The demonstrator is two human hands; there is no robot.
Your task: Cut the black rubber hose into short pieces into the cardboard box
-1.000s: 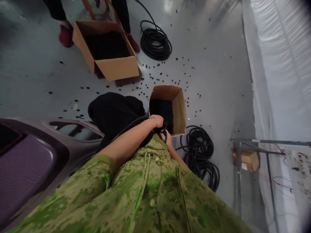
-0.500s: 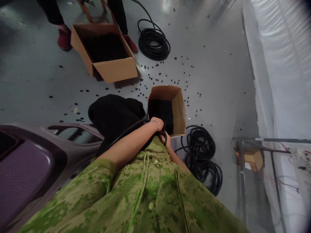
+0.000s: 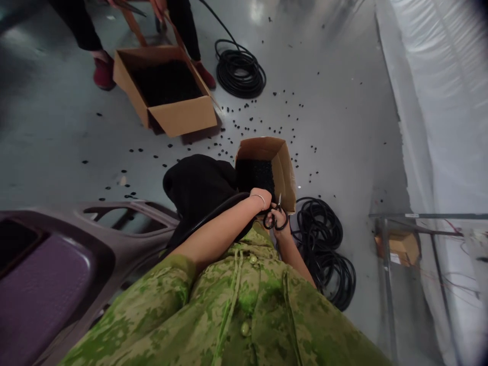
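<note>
My left hand [image 3: 261, 197], with a thin bracelet at the wrist, grips a black corrugated hose [image 3: 213, 213] that runs back under my forearm. My right hand [image 3: 280, 217] holds black-handled scissors [image 3: 275, 214], blades pointing up beside the hose end. Both hands hover over the near rim of a small open cardboard box [image 3: 284, 168] filled with small black pieces. A black cloth bundle [image 3: 198, 185] lies just left of that box.
A coil of black hose [image 3: 324, 249] lies on the floor at my right. A larger cardboard box [image 3: 171, 96] of black pieces and another coil [image 3: 239, 73] sit farther off by another person's legs. Black bits dot the grey floor. A purple plastic chair [image 3: 57, 264] is at left, a metal rack [image 3: 385, 264] at right.
My right hand has come out from behind the left wrist to the right, and the scissors now show clearly. The view has shifted slightly right.
</note>
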